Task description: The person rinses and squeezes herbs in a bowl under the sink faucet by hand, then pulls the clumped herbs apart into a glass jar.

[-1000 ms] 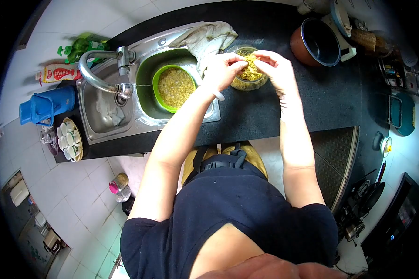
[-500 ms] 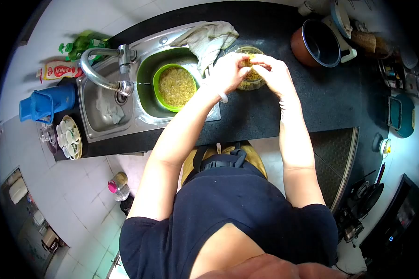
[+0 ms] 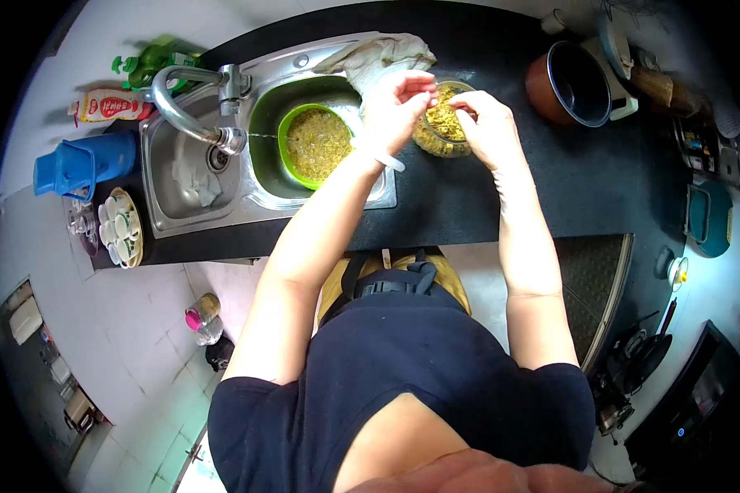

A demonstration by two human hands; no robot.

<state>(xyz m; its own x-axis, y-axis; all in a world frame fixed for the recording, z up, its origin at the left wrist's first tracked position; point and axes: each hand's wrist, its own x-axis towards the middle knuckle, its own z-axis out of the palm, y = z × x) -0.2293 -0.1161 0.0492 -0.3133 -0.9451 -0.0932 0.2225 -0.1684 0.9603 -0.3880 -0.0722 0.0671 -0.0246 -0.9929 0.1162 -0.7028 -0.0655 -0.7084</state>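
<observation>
A clear glass bowl (image 3: 442, 149) of yellow, shredded-looking bits (image 3: 446, 123) stands on the black counter, right of the sink. At its left rim is my left hand (image 3: 393, 113), palm turned inward, with thumb and fingers apart and nothing visible in them. My right hand (image 3: 492, 130) hovers at the bowl's right side, fingers bent, a gap between thumb and fingertips. In the sink's right basin, a green basin (image 3: 284, 146) holds yellowish bits in water (image 3: 316, 146). A thin stream of water comes from the faucet (image 3: 185, 141).
A crumpled cloth (image 3: 382, 59) drapes over the sink's back corner. A brown pot (image 3: 551, 90) stands at the back right. On the left are a blue pitcher (image 3: 99, 164), a tray of cups (image 3: 122, 230), a red-and-white packet (image 3: 111, 107) and a green bottle (image 3: 152, 67).
My hands were together over the bowl, fingertips pinching a yellow bit; now they are apart, one at each side. More of the bowl's contents shows. The view has shifted slightly.
</observation>
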